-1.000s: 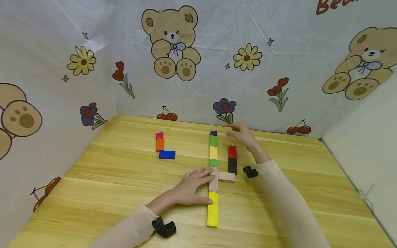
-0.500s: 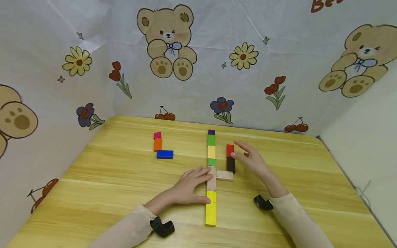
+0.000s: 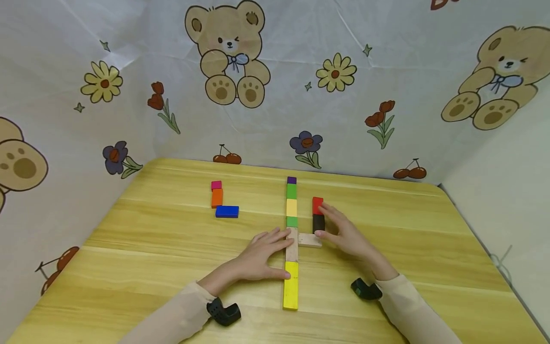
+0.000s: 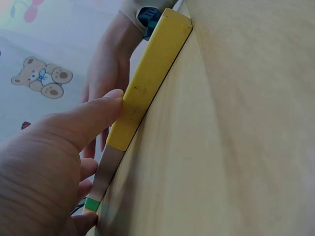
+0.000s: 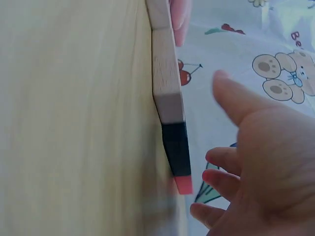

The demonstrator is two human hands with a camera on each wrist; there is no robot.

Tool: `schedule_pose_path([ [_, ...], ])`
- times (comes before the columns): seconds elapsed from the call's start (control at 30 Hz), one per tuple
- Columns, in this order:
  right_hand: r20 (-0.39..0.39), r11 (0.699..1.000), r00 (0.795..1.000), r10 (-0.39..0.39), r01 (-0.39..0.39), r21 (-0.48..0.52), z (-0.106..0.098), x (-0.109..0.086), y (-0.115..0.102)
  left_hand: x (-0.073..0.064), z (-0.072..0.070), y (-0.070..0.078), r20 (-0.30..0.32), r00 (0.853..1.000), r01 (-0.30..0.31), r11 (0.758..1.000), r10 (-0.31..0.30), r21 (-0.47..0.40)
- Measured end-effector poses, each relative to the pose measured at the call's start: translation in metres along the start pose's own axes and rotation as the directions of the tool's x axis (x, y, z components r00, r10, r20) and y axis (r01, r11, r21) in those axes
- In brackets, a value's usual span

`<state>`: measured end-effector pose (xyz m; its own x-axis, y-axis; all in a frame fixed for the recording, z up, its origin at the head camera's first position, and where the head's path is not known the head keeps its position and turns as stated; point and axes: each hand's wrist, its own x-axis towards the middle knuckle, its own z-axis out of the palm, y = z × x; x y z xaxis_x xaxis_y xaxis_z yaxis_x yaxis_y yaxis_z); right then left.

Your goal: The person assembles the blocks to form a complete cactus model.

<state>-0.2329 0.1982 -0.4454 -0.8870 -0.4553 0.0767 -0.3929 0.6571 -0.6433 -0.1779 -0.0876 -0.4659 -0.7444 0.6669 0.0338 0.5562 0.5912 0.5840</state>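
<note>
A straight row of blocks runs away from me in the head view: a yellow block (image 3: 290, 292), a plain wood block (image 3: 292, 251), then a small green one (image 3: 292, 221), pale yellow, green and purple. My left hand (image 3: 255, 258) lies along the row's left side, fingers spread onto the plain block, thumb on the yellow block's edge. A second plain block (image 3: 310, 240) juts right, with a black block (image 3: 318, 223) and a red block (image 3: 317, 204) beyond its outer end. Over these hovers my right hand (image 3: 352, 241), fingers extended; the right wrist view shows a gap below it.
Left of the row lie a blue block (image 3: 227, 211), an orange block (image 3: 217, 198) and a pink block (image 3: 216, 185). Behind the wooden table (image 3: 129, 267) hangs a cloth (image 3: 163, 38) with bears and flowers. Each wrist carries a black camera mount.
My right hand has come back from beside the row's far end, nearer to me, over the red and black blocks. The left hand keeps its place. The head view has shifted slightly.
</note>
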Motion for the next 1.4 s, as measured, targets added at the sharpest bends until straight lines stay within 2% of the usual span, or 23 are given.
schedule_pose_path([
  [0.37,0.002,0.993,0.999,-0.040,0.040,-0.114,0.010,-0.004,0.006,0.000,0.000,0.001,0.009,1.000,0.016,1.000,-0.016,0.012],
  [0.87,0.013,0.989,0.999,-0.044,0.045,-0.141,0.011,-0.004,0.008,0.000,-0.002,0.002,-0.010,1.000,-0.001,1.000,0.001,0.000],
  [0.97,0.014,0.989,0.999,-0.042,0.044,-0.140,0.011,-0.005,0.008,0.000,-0.004,0.002,-0.034,0.999,0.000,0.999,-0.002,-0.054],
  [1.07,0.014,0.990,0.999,-0.046,0.047,-0.132,0.011,-0.006,0.008,-0.001,-0.011,-0.002,-0.116,0.993,-0.001,0.993,-0.013,-0.120],
  [1.13,0.013,0.990,0.999,-0.049,0.050,-0.130,0.011,-0.006,0.008,-0.003,-0.020,-0.009,-0.220,0.975,-0.002,0.989,-0.031,-0.148],
  [1.17,0.014,0.991,0.999,-0.049,0.051,-0.128,0.011,-0.006,0.007,-0.004,-0.026,-0.014,-0.283,0.958,-0.005,0.989,-0.038,-0.151],
  [1.2,0.013,0.991,0.999,-0.050,0.051,-0.127,0.011,-0.006,0.007,-0.005,-0.032,-0.020,-0.348,0.936,-0.002,0.988,-0.053,-0.156],
  [1.23,0.013,0.991,0.999,-0.050,0.051,-0.124,0.011,-0.006,0.007,-0.007,-0.038,-0.028,-0.415,0.907,0.000,0.987,-0.068,-0.162],
  [1.3,0.013,0.991,0.999,-0.051,0.052,-0.124,0.010,-0.006,0.007,-0.013,-0.050,-0.044,-0.535,0.837,0.021,0.984,-0.113,-0.175],
  [1.4,0.013,0.991,0.999,-0.050,0.051,-0.125,0.010,-0.006,0.007,-0.025,-0.064,-0.068,-0.653,0.733,0.059,0.974,-0.191,-0.218],
])
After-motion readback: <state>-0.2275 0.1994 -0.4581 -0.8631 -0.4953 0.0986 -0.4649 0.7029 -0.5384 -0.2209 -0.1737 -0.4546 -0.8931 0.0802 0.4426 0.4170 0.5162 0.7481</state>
